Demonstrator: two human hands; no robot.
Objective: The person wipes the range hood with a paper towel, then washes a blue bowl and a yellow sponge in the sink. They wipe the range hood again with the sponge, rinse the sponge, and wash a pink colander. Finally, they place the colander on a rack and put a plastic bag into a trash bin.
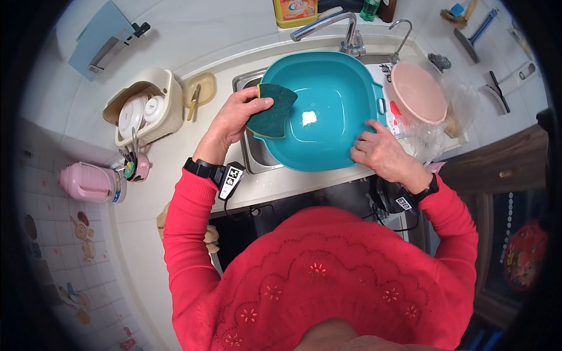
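Observation:
A teal plastic basin point(325, 153) rests over the stainless steel sink point(258, 153). My left hand point(235, 114) holds a dark green scouring pad point(273, 113) with a yellow edge above the basin's left side, thumb on top. At the basin's lower right rim, near the slotted handle, is my right hand point(380, 151), its fingers bent against the rim; whether they grip it is hard to tell. The chrome faucet point(327, 25) reaches over behind the basin's far rim.
To the right stand a pink basket point(419, 92) and clear plastic bags point(428, 142). A dish rack point(151, 131) with white dishes, a knife point(193, 103) on a tan tray point(206, 87), a pink utensil holder point(141, 169) and a pink thermos point(88, 182) are at the left.

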